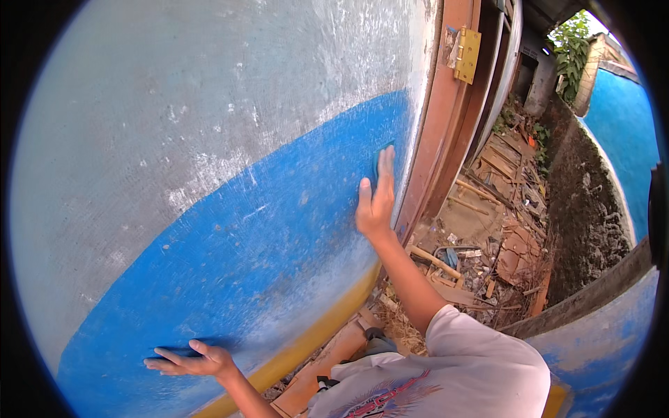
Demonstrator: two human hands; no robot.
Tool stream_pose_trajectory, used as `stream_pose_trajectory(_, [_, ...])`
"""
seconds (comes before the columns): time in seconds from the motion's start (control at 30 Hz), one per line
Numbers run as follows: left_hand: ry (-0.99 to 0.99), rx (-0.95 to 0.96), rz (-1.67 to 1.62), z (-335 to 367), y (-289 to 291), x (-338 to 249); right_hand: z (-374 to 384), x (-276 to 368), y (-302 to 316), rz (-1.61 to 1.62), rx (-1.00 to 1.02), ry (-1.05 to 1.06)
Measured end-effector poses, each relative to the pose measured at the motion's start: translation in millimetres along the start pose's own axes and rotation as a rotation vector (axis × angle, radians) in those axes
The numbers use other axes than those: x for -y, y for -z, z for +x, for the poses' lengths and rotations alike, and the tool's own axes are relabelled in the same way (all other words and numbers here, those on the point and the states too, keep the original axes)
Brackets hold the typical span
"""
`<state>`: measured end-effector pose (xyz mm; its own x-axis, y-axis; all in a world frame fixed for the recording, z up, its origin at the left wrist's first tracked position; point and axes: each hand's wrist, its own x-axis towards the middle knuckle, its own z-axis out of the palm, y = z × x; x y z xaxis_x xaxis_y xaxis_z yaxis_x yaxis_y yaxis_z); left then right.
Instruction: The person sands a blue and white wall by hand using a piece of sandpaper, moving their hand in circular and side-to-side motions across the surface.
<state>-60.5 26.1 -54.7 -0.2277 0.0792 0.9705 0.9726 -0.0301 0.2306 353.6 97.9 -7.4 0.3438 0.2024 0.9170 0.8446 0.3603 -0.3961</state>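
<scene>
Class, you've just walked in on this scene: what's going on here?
A person has both hands at the blue band of a painted wall. The right hand is near the door frame, with a small teal piece showing by its fingers; what it is can't be made out. The left hand, fingers spread, seems to rest lower on the blue. Above, the grey paint has whitish scuffs.

And there's the wall (216,240) at left, left hand (189,359) low against it, right hand (378,202) higher, beside the door frame (437,132), debris (512,254) beyond.
</scene>
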Motion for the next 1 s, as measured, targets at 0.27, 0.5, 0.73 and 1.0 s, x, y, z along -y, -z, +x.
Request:
stream_pose_trajectory(0.27, [-0.096, 0.001, -0.062, 3.8, 4.0, 3.4, 70.6, 60.2, -12.1, 0.004, 0.096, 0.003])
stream_pose_trajectory(0.5, [-0.097, 0.001, -0.015, 1.5, 2.4, 1.4, 8.3, 15.0, -9.7, -0.072, 0.093, -0.287])
stream_pose_trajectory(0.73, [-0.089, -0.004, -0.023, -3.8, 0.6, 4.5, 30.0, 50.7, -8.6, 0.056, 0.11, -0.011])
stream_pose_trajectory(1.0, [-0.13, 0.009, -0.002, -1.8, 4.4, 5.7, 41.9, 35.1, -5.3, 0.105, 0.064, -0.506])
